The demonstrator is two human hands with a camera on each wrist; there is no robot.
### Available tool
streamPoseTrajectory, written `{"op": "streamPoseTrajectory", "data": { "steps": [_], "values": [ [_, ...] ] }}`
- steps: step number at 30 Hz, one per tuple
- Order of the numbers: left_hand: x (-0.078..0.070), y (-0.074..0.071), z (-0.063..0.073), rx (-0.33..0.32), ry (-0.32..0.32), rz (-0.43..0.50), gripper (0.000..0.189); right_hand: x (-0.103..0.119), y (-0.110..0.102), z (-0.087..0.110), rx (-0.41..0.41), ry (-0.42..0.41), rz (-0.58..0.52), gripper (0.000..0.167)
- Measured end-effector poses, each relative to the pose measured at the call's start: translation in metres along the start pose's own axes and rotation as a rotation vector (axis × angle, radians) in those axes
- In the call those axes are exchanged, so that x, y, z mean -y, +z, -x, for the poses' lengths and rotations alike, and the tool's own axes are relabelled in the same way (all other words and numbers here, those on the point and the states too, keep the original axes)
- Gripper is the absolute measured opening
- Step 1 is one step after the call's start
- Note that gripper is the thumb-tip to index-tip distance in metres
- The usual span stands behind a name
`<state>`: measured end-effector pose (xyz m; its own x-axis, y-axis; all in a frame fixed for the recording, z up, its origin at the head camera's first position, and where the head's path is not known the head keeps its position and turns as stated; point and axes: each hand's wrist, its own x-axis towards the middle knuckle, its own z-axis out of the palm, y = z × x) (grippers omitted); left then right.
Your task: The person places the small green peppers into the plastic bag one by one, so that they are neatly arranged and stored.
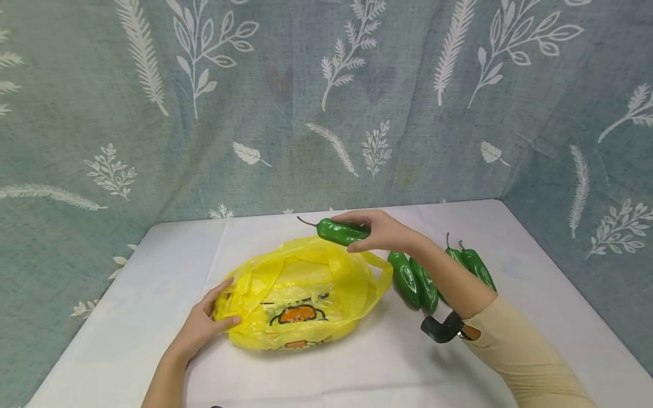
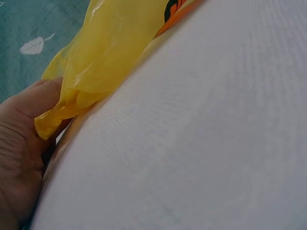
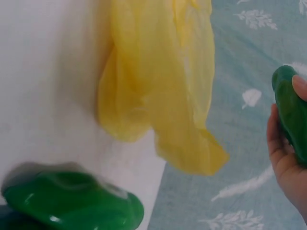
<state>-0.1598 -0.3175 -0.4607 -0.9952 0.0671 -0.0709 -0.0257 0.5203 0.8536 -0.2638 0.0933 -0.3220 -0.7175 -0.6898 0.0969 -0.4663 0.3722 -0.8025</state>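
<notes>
In the head view, my right hand (image 1: 380, 229) holds a long green pepper (image 1: 336, 231) between thumb and fingers, its stem pointing left. The pepper is above the far rim of a yellow plastic bag (image 1: 354, 283), whose mouth gapes upward. At the bag's left end, my left hand (image 1: 204, 323) pinches the plastic between thumb and fingers. The left wrist view shows the thumb on a bunched fold of the bag (image 2: 105, 52), other fingers partly hidden behind it. In the right wrist view, the held pepper (image 3: 290, 110) is at the right edge. The bag's inside is mostly hidden.
Several more green peppers (image 1: 405, 280) lie on the white table (image 1: 285, 379) to the right of the bag, partly hidden by the right forearm. A black device (image 1: 442, 328) is strapped to the right wrist. A leaf-patterned green cloth (image 1: 291, 158) hangs behind the table.
</notes>
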Motion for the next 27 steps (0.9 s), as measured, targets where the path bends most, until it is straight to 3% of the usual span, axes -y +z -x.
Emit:
{"op": "streamPoseTrajectory", "data": {
  "steps": [18,27],
  "values": [
    [-0.001,0.0,0.001,-0.001,0.007,-0.001,0.09,0.014,0.025,-0.056,0.122,-0.014,0.026,0.061],
    [0.001,0.002,0.0,-0.005,0.014,0.002,0.09,0.005,0.039,-0.08,0.17,0.009,-0.011,0.06]
  ]
}}
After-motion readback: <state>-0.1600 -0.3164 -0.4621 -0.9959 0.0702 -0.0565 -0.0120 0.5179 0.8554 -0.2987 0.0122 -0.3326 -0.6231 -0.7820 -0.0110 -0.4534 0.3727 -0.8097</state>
